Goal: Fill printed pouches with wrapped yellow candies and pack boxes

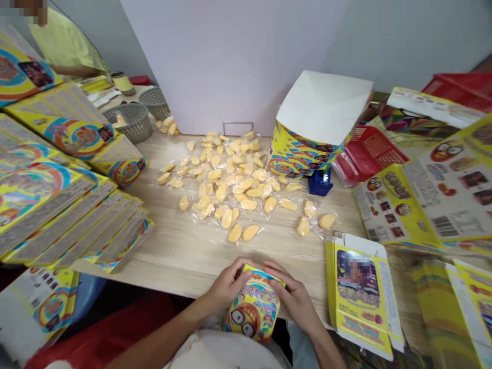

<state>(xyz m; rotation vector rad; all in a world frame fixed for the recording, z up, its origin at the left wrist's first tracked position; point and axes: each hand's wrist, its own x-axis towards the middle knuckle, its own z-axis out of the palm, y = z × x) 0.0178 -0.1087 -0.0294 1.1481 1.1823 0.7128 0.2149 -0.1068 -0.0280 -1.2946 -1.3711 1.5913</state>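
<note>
Both of my hands are at the table's front edge, close to my body, gripping one yellow printed cardboard box (pixel 254 310) with a cartoon face in round glasses. My left hand (pixel 230 284) wraps its upper left side, thumb on the front panel. At the upper right side, my right hand (pixel 294 294) curls round the box with its fingers over the top edge. The box's back and bottom are hidden. Beyond my hands, a loose pile of yellow oval pieces in clear wrappers (pixel 230 179) spreads over the wooden table (pixel 169 236).
Stacked printed boxes (pixel 73 205) rise on the left. Flattened cartons (pixel 359 292) lie at right, beside larger upright cartons (pixel 442 184). A white-topped carton stack (pixel 323 107), a blue tape dispenser (pixel 320 182), red baskets (pixel 374 148) and grey baskets (pixel 132 123) stand behind. Another person (pixel 65 41) sits far left.
</note>
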